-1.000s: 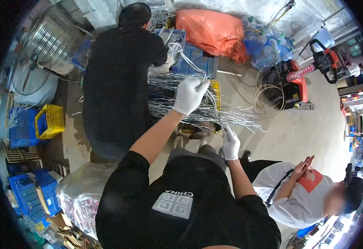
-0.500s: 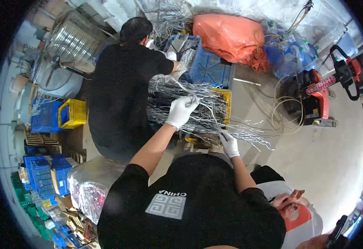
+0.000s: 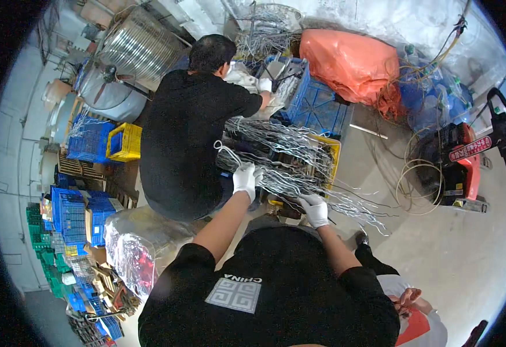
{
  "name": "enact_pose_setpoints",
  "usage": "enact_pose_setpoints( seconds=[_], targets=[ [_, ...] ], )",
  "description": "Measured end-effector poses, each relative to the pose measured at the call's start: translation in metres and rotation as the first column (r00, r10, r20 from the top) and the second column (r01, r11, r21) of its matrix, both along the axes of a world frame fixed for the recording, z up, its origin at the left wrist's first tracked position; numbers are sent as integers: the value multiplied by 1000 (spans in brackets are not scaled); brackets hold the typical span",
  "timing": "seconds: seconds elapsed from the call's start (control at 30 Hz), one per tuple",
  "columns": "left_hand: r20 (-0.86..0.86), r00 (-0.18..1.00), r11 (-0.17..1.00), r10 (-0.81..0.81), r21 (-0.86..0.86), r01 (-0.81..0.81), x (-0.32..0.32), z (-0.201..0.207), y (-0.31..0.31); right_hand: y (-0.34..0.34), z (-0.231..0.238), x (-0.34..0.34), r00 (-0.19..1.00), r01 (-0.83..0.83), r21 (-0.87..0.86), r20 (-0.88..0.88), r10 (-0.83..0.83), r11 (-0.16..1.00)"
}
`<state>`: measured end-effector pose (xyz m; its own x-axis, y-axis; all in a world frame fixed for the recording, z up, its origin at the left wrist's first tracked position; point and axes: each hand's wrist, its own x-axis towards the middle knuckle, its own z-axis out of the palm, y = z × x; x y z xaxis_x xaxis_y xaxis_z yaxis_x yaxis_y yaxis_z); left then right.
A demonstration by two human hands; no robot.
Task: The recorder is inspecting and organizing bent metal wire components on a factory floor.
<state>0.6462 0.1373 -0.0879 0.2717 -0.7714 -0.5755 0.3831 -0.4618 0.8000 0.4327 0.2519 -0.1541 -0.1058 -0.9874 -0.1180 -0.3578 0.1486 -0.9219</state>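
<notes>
My left hand (image 3: 246,180), in a white glove, is closed round a bent metal wire (image 3: 228,152). The wire's looped end sticks up beyond the fingers, towards the person on the left. My right hand (image 3: 315,209), also gloved in white, is closed at the near edge of the wire pile, its fingertips pinching wire; which strand is hard to tell. Beneath and beyond both hands spreads a heap of wavy silver wires (image 3: 282,139), lying across a yellow crate (image 3: 337,159). Several wire ends hang out over the floor on the right.
A person in black (image 3: 183,133) bends close on my left, with a gloved hand at a blue crate (image 3: 302,87). Beyond lies an orange plastic-wrapped bundle (image 3: 348,61). A red-and-black machine (image 3: 467,165) stands right, near a coiled hose (image 3: 418,185). Another person sits behind at lower right.
My left hand has come nearer my body and turned, so the wire's loop now points up and away. My right hand stays by the near edge. The view has shifted, moving the scene rightward.
</notes>
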Motion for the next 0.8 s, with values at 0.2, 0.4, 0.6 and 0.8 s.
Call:
enact_pose_setpoints(
  seconds=[0.2, 0.4, 0.6, 0.8],
  targets=[
    [-284, 954, 994, 98, 68, -82, 6, -42, -1, 15, -10, 6, 996, 40, -100, -70, -47, 994],
    [-317, 948, 995, 14, 94, 17, -6, -57, -5, 26, -10, 0, 994, 63, 38, -88, -60, 997],
    [-363, 930, 990, -52, 103, 95, -9, -72, -15, 38, -11, -11, 995, 89, 91, -50, -85, 992],
    [-436, 894, 980, -99, 113, 164, -2, -85, -20, 44, -13, -2, 992, 110, 183, -79, -97, 977]
  ],
)
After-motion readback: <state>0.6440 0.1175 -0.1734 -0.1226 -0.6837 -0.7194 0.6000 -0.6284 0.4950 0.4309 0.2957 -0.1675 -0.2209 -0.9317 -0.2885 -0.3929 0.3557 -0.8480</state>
